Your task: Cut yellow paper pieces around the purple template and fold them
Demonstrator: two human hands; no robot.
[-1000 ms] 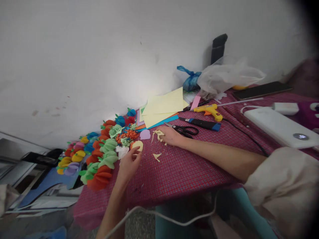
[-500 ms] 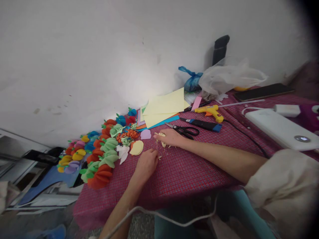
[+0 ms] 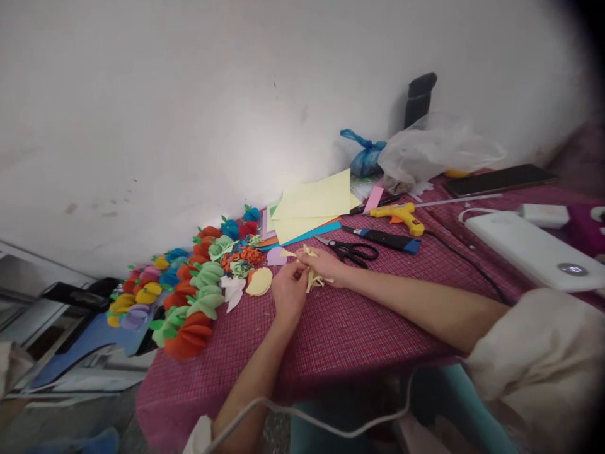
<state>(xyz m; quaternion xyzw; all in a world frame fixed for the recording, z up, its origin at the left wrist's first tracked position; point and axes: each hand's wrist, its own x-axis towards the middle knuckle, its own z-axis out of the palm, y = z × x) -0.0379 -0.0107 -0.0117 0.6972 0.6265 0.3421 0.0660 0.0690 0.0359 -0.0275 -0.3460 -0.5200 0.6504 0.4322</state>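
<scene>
Head view: right hand has pale-yellow scraps in its grip; left hand alongside, can't tell its grip.

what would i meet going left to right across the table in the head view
lilac paper ornament, large front orange paper ornament, white paper scrap, cream paper cutouts, left hand, right hand, yellow hot glue gun, white power bank

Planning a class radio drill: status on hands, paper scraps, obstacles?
Right hand gripping yellow paper scraps. Left hand close beside them. Scissors lying just beyond right hand, apparently not blocking.
</scene>
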